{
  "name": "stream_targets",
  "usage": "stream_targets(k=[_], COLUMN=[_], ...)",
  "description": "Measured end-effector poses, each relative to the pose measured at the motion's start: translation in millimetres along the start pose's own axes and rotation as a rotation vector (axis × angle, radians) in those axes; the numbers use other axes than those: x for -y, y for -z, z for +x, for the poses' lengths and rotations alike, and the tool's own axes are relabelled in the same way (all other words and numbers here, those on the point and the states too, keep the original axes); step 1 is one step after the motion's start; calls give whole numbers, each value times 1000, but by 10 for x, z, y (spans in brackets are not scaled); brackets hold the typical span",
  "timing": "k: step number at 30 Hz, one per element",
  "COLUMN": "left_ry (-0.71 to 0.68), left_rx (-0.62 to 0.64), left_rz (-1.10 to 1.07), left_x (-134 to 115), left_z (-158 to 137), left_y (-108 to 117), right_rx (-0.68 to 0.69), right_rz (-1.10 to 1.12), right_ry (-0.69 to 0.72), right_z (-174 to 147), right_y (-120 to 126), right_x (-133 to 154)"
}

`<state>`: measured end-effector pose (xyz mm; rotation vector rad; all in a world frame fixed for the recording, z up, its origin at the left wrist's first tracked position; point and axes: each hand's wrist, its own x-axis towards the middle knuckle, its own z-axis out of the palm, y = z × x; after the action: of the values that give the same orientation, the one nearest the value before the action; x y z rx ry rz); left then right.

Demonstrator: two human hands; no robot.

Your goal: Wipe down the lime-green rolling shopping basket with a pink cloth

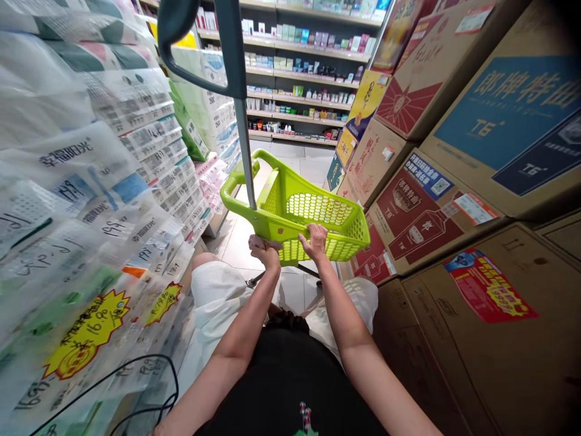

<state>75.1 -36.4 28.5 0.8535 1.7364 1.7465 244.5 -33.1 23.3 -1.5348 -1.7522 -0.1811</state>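
Observation:
A lime-green wheeled shopping basket (pixel 267 223) with perforated walls stands before my knees, its long grey pull handle (pixel 242 133) rising toward the camera. My left hand (pixel 269 257) is closed on a crumpled greyish-pink cloth (pixel 259 242), held against the lower side of the basket near the handle's foot. With its fingers over the near rim, my right hand (pixel 316 241) grips the basket, the thumb spread on the outer wall. The underside of the basket is mostly hidden by my hands and legs.
Stacked plastic-wrapped paper packs (pixel 145 133) with yellow price tags line the left. Cardboard cartons (pixel 436 230) are piled on the right. Shelves of small boxed goods (pixel 299 72) cross the far end of the tiled aisle (pixel 290 151). A black cable (pixel 172 369) loops at lower left.

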Motion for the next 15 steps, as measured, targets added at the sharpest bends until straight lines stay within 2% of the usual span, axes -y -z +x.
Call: stream_targets(k=[3, 5, 7, 11, 15], left_ry=[-124, -268, -338, -339, -340], left_rx=[-82, -76, -38, 7, -92], left_rz=[-18, -35, -35, -8, -12], left_x=[-195, -335, -394, -347, -544], left_z=[131, 225, 254, 202, 373], left_y=[-7, -9, 8, 64, 93], right_rx=[14, 24, 14, -39, -51], right_rz=[-12, -19, -16, 7, 38], right_ry=[4, 0, 0, 13, -12], right_z=[1, -5, -13, -11, 44], right_y=[-5, -2, 0, -8, 8], right_x=[-7, -10, -5, 9, -51])
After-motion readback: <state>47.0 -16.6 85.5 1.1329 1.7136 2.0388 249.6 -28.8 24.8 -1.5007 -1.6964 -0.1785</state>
